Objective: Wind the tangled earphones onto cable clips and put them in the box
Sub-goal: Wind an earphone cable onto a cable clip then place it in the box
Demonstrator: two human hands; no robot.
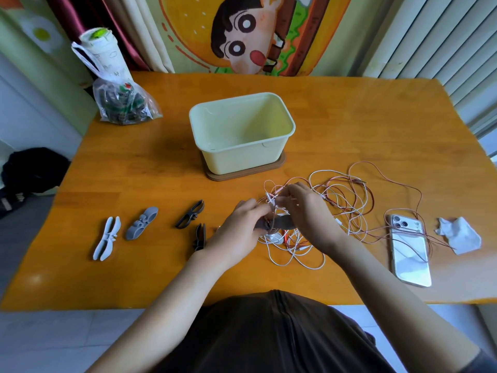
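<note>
A tangle of white and red earphone cables (347, 203) lies on the wooden table (134, 170), right of centre. My left hand (239, 230) grips a grey cable clip (282, 222) with white cable across it. My right hand (304, 208) pinches a white cable just above that clip. The pale yellow box (215, 122) stands behind the hands on a brown base. It looks empty. To the left lie a white clip (107, 238), a grey clip (141, 223) and two black clips (189, 214) (199, 237).
A white phone (408, 254) lies at the right with red cable across it, and a crumpled tissue (460, 234) beyond it. A plastic bag (123, 103) with a cup stands at the back left corner. A black bag (32, 168) sits on the floor to the left.
</note>
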